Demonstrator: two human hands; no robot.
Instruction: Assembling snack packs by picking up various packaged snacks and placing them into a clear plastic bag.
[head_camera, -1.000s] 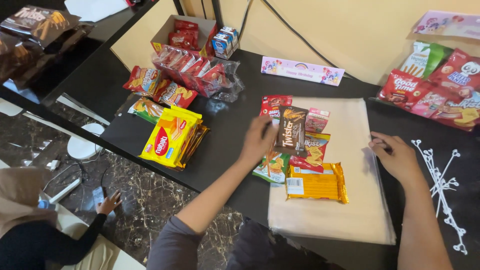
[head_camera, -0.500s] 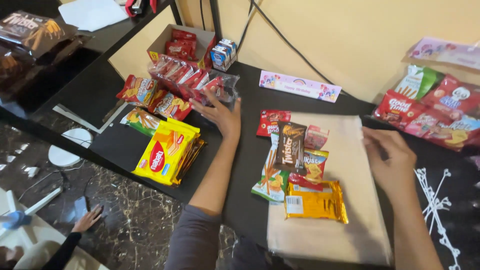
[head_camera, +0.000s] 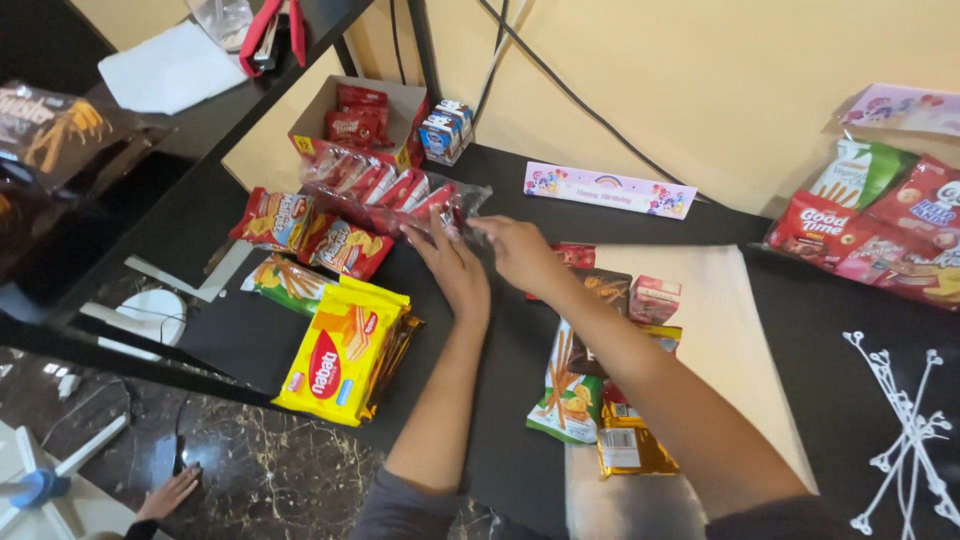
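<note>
I've got both hands at the clear plastic bag of small red snack packets, which lies at the back-left of the black table, just in front of the open cardboard box of red packets. My left hand rests fingers spread on the bag's near edge, not closed on anything. My right hand reaches across w/ fingers curled at the bag's right end; can't tell if it's pinching the plastic. Nearby: stack of yellow wafer packs to the left-front, and a pile of mixed snack packets on a beige sheet stack under my right forearm.
</note>
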